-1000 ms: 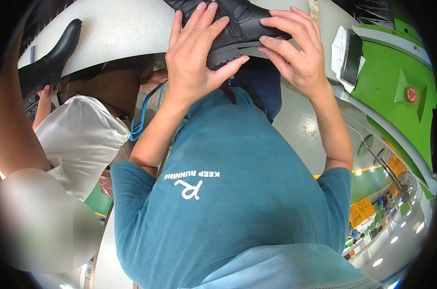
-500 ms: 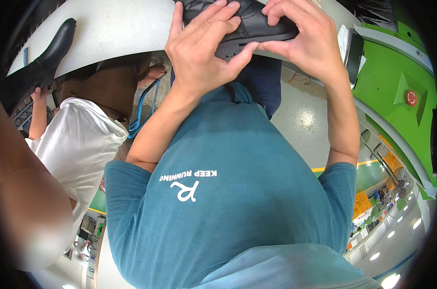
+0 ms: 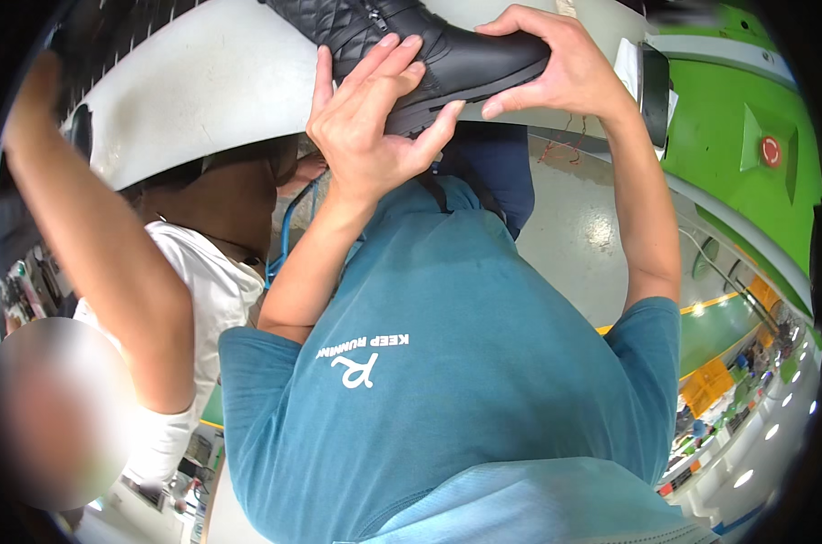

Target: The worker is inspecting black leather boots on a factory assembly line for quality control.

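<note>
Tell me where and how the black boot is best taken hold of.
Probably by the toe of the black boot, coming from the right: it points that way and tapers, so the right hand can span it, fingers above, thumb along the sole edge. The left hand could steady the heel end from the near side.

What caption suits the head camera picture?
A black boot, left hand near its heel, right hand around its toe.

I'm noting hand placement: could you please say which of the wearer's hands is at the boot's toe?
The right hand, curled around the toe of the black boot; the left hand is nearer its heel.
</note>
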Available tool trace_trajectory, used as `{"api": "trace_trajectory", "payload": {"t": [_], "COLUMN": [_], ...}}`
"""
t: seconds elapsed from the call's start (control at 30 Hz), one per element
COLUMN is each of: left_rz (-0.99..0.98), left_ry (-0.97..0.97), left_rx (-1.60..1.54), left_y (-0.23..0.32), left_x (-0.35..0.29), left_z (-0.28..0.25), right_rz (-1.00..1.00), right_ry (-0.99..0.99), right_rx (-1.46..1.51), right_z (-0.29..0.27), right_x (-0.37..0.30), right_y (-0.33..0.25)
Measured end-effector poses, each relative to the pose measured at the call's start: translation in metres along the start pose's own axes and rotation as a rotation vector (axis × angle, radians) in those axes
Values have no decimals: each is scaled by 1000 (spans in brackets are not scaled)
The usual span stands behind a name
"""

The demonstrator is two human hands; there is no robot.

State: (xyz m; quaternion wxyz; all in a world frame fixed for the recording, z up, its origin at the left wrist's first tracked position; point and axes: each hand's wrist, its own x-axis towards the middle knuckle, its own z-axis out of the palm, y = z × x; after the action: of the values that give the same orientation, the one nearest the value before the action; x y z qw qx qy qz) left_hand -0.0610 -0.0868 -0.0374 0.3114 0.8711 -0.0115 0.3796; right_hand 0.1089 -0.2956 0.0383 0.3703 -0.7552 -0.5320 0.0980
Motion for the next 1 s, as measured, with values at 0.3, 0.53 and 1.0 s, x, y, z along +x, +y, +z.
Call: {"api": "trace_trajectory", "payload": {"t": [0.3, 0.53, 1.0], "left_rz": [4, -145, -378], "left_ry": [-76, -35, -30], "left_rx": [-35, -556, -624], "left_y": [7, 39, -12], "left_x": [5, 18, -1], "left_z": [-8, -22, -98], "right_rz": [51, -148, 10], "right_ry": [-55, 266, 221], "right_rx": [41, -29, 9], "right_z": [-1, -41, 44], "right_x": [-20, -3, -28], "right_y": [24, -81, -48]}}
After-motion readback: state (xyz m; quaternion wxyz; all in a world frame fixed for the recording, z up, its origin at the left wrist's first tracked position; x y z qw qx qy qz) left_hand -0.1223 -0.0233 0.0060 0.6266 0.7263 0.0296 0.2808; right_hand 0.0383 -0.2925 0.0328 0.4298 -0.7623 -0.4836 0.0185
